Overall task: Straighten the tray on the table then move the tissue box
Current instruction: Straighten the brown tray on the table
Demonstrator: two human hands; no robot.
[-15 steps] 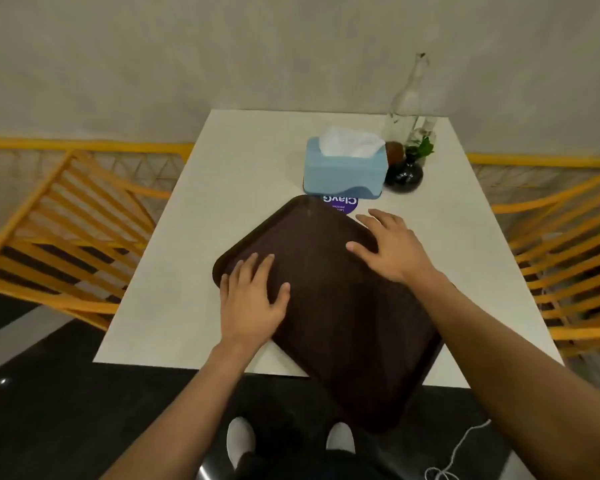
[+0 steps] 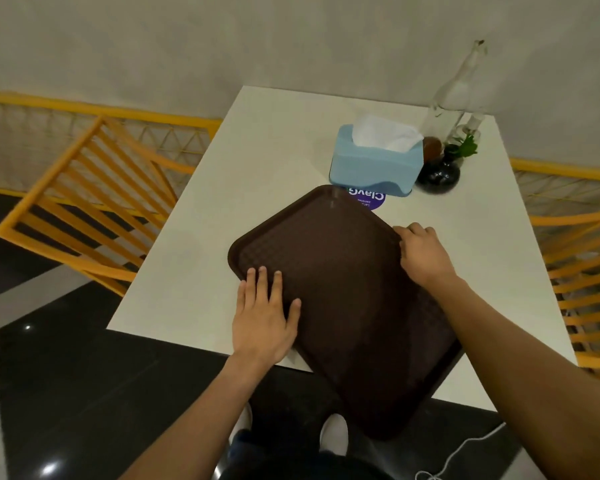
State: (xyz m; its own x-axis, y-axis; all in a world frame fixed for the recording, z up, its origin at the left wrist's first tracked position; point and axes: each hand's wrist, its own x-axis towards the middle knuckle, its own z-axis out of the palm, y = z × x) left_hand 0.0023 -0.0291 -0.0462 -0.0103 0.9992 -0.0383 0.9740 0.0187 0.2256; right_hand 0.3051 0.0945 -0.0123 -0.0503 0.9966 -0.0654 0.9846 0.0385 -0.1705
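Head view: L hand (image 2: 264, 320) flat, fingers spread on tray (image 2: 347, 289); R hand (image 2: 425, 254) grips its edge; tissue box (image 2: 374, 164) beyond both.

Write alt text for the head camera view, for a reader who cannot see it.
A person's left hand lies flat on a skewed brown tray overhanging a white table, while the right hand grips its right edge. Behind sit a blue tissue box, a dark vase and a glass bottle.
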